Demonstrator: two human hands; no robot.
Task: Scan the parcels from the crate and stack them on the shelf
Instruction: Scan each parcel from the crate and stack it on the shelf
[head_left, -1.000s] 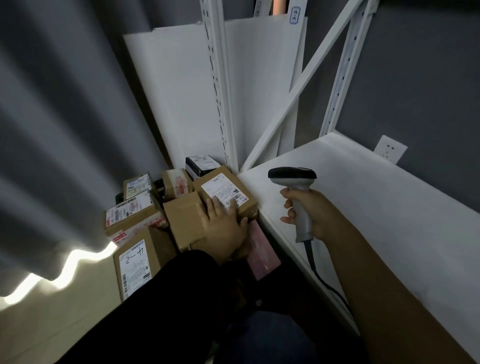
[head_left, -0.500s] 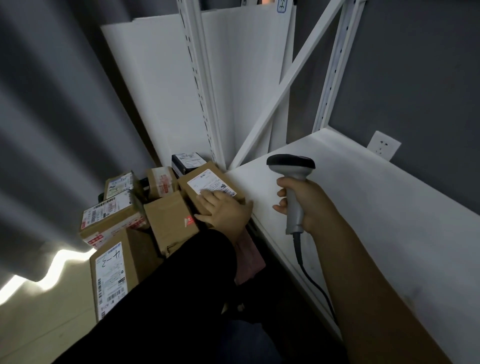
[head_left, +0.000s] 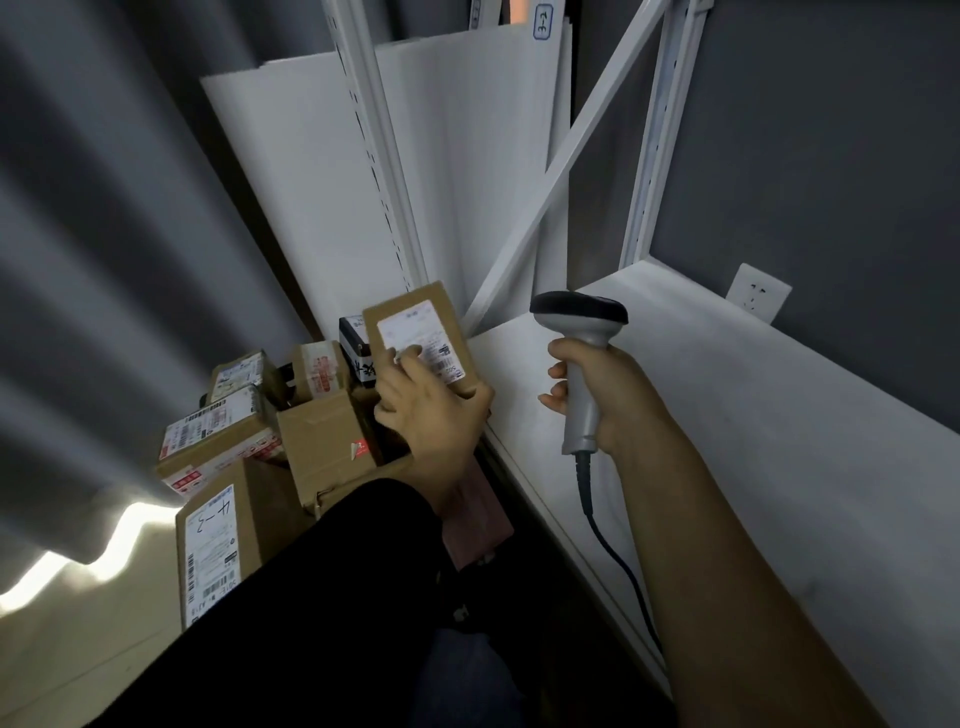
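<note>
Seen from my head, a white shelf (head_left: 727, 415) runs along my right against a dark grey wall with a socket (head_left: 757, 292). Its slotted post (head_left: 379, 156) stands ahead with white boards (head_left: 311, 208) leaning behind it. A grey curtain (head_left: 104, 260) hangs on my left, with light spilling under its hem.

My left hand (head_left: 431, 410) grips a brown parcel (head_left: 415, 322), tilted up with its label facing me, just left of the shelf's corner and above the heap of other parcels (head_left: 218, 441). My right hand (head_left: 597, 395) is wrapped round the scanner (head_left: 582, 332) over the shelf, and its cable (head_left: 613, 551) trails down. My black sleeve (head_left: 311, 597) hides the nearer part of the heap.
</note>
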